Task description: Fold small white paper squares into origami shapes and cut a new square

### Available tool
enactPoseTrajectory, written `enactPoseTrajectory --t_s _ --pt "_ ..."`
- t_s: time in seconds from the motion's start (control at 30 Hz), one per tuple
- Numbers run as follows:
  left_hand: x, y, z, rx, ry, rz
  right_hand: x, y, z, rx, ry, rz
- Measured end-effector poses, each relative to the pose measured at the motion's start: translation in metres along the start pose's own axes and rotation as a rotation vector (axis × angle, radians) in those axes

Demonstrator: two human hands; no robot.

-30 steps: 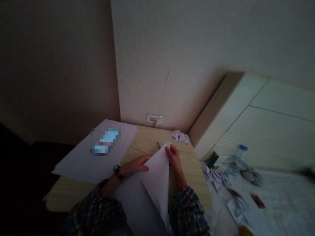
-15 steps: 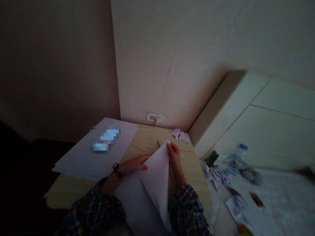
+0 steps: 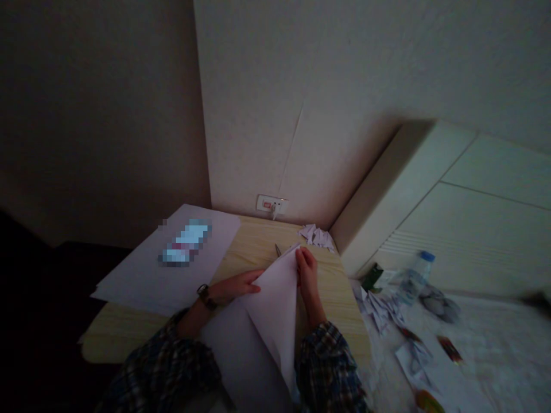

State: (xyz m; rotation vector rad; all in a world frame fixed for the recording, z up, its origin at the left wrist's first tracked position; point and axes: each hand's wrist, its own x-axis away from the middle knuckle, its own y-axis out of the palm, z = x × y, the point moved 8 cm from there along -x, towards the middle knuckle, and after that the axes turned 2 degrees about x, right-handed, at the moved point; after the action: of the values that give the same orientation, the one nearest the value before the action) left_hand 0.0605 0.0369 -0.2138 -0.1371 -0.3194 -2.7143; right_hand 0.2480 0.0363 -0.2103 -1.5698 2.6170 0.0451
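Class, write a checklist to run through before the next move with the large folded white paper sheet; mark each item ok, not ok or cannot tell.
1. Bare left hand holds the large folded white paper sheet by its left edge: ok.
2. Bare right hand grips near its top corner: ok.
3. Sheet lying flat: not ok, its folded part curves up.
4. Slim dark pointed object free of the sheet: cannot tell, partly hidden.
5. Bright-screened rectangular phone apart from both hands: ok.
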Motion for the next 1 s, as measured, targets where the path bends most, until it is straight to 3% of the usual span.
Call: enactPoseTrajectory --t_s 0.5,1.0 --pt "-0.001 -0.005 -0.003 -0.061 -0.006 0.031 0.0 -0.001 -0.001 0.019 -0.005 -0.008" --pt "-0.002 0.003 0.003 0.004 0.012 -0.018 0.004 -0.005 -0.01 0.03 -0.048 0.059"
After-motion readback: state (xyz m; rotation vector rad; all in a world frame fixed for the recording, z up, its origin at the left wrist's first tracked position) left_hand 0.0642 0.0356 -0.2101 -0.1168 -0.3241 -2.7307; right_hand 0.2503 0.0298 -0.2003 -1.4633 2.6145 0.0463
